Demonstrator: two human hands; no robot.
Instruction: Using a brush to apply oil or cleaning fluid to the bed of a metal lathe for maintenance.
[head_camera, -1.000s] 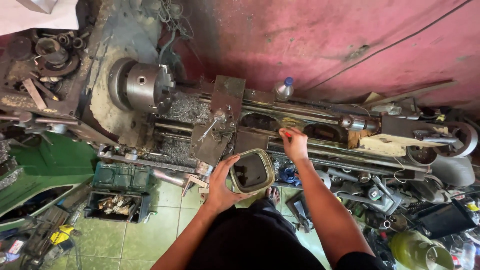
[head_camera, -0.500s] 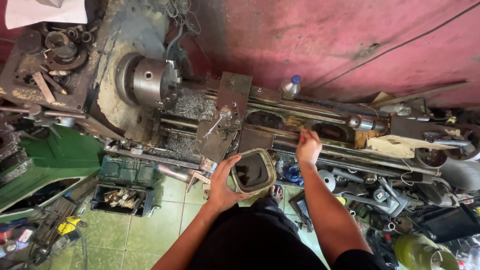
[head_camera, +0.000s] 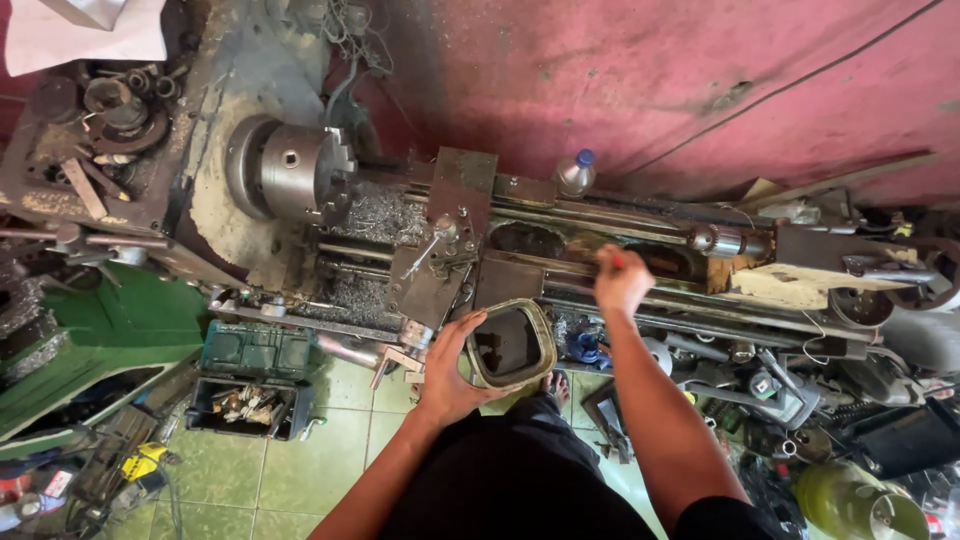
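I stand at an old metal lathe (head_camera: 300, 180) with a steel chuck at its left end. My left hand (head_camera: 452, 370) grips a rounded rectangular metal frame (head_camera: 512, 343), greenish and worn, held just below the carriage (head_camera: 440, 250). My right hand (head_camera: 620, 280) hovers over the lathe bed (head_camera: 640, 255), fingers closed around a small red object (head_camera: 617, 261) that I cannot identify. Metal shavings cover the bed near the chuck.
A plastic bottle (head_camera: 575, 172) stands on the rear of the bed. The tailstock (head_camera: 800, 265) sits at right. A green crate (head_camera: 255, 375) of parts rests on the tiled floor, with a green machine at left and scattered tools at right.
My right hand lifted off the bed and moved slightly toward me and rightward, and a red object now shows in it. The left hand keeps its hold on the frame.
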